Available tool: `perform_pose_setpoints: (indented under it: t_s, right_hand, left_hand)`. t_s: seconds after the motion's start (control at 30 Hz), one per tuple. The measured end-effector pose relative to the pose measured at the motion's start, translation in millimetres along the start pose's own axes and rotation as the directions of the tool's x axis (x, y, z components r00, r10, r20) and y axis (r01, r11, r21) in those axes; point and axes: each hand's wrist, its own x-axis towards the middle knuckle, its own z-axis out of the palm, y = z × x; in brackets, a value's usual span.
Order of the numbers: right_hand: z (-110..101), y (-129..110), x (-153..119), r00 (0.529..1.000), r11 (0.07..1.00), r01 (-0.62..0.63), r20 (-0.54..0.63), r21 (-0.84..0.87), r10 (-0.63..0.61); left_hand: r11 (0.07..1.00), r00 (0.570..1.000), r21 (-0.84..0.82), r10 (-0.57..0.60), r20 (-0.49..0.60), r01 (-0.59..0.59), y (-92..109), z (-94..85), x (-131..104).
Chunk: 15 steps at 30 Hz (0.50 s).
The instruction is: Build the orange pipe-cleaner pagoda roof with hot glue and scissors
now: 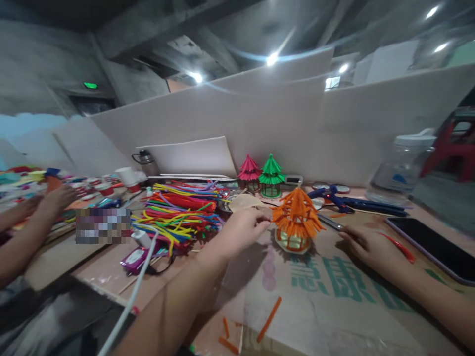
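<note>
A small orange pavilion model [297,215] made of fuzzy pipe cleaners, with a tiered fringed roof and an open-framed base, stands upright on the cardboard. My left hand [252,226] reaches in from its left, thumb and fingers closed at the roof's edge. On the other side my right hand [365,244] is closed round the near end of a slim silver metal tool [332,222], whose exact kind I cannot make out. Behind stand a pink pavilion model [249,170] and a green pavilion model [271,175].
Bundles of coloured pipe cleaners [181,217] lie left of my left arm. A blue glue gun [334,198], a phone [434,247] and a clear plastic jug [395,168] are at the right. Orange offcuts [269,319] lie in front. Another person's hand [59,198] works at far left.
</note>
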Motion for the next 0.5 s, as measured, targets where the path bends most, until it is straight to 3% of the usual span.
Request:
perform_pose_setpoints:
  t_s: [0.1,0.2,0.37,0.5]
  right_hand:
    - [6.3,8.4,-0.4,0.999,1.0,0.021,-0.033,0.004,-0.021]
    - [6.0,9.4,-1.2,0.999,1.0,0.016,-0.043,-0.008,-0.017]
    - [1.7,4.3,-2.3,0.999,0.995,0.012,0.052,-0.098,-0.007]
    - [4.5,4.8,-6.0,0.998,0.991,0.027,-0.044,-0.128,-0.033]
  left_hand:
    - [1.0,0.999,0.003,-0.024,0.026,0.024,-3.5,1.4,-5.1]
    - [0.995,0.995,0.03,-0.1,-0.01,0.1,-16.4,-11.0,-4.5]
    - [0.977,0.977,0.046,-0.207,-0.051,0.21,-45.5,-25.6,2.4]
    - [0.963,0.963,0.06,-0.257,-0.076,0.262,-61.1,-33.6,3.3]
